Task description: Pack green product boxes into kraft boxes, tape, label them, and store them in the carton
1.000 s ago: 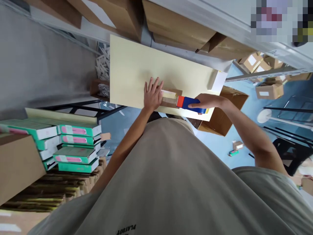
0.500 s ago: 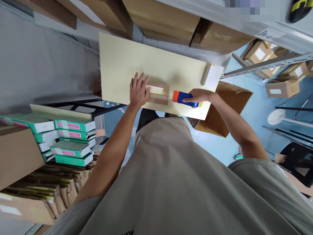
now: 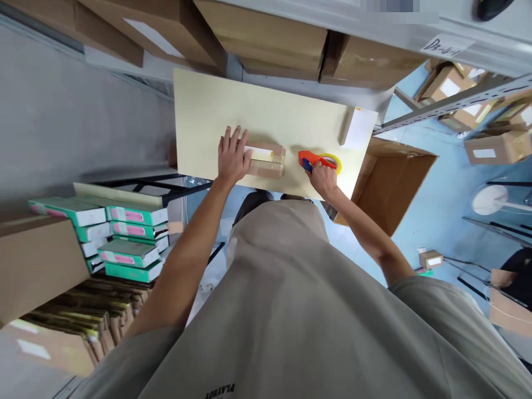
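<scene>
A small brown cardboard box (image 3: 264, 168) with a white label and shiny tape at its right end lies on the cream board (image 3: 203, 111). My left hand (image 3: 233, 159) rests flat on the box's left end, fingers stretched out, covering that part. To the right, apart from the box, my right hand (image 3: 325, 180) is wrapped round the handle of a red and blue tape dispenser (image 3: 312, 157) with a yellow tape roll (image 3: 337, 163). A white box (image 3: 361, 128) stands at the board's right end.
Large cartons (image 3: 266, 39) line the shelf behind the board. An open carton (image 3: 394, 183) sits below on the right. Green boxes (image 3: 133, 259) are stacked at left, above folded cardboard (image 3: 95, 316). More parcels (image 3: 496, 145) lie beyond the rack post.
My right hand has turned the tape dispenser from lying lengthwise to showing its side, clear of the box's right end. My left hand stays on the box.
</scene>
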A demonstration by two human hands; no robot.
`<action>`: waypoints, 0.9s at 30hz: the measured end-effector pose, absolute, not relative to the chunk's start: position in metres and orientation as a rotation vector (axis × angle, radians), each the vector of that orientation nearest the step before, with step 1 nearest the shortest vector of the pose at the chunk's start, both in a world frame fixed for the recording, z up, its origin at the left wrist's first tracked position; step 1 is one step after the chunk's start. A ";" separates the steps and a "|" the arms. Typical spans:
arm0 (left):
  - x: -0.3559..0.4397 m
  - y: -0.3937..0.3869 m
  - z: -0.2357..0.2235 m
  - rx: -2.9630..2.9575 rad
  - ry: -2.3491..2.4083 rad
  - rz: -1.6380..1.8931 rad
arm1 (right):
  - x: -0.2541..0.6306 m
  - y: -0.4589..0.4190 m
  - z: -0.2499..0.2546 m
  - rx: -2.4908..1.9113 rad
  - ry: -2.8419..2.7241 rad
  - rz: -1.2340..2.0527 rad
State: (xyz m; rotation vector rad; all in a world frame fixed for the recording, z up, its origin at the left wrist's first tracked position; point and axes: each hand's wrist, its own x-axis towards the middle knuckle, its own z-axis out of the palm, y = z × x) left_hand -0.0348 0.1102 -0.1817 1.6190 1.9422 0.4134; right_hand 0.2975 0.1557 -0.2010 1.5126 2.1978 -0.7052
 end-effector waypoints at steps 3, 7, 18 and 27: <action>-0.034 0.109 -0.182 1.619 1.936 0.446 | 0.310 0.140 -0.222 1.669 2.141 -0.624; -0.031 0.101 -0.184 1.523 2.048 0.526 | 0.319 0.126 -0.236 1.836 2.142 -0.611; -0.030 0.074 -0.185 0.950 2.276 0.535 | 0.184 0.114 -0.166 1.999 2.096 -1.141; -0.073 0.072 -0.208 1.013 2.024 0.652 | 0.184 0.110 -0.191 2.040 2.131 -1.215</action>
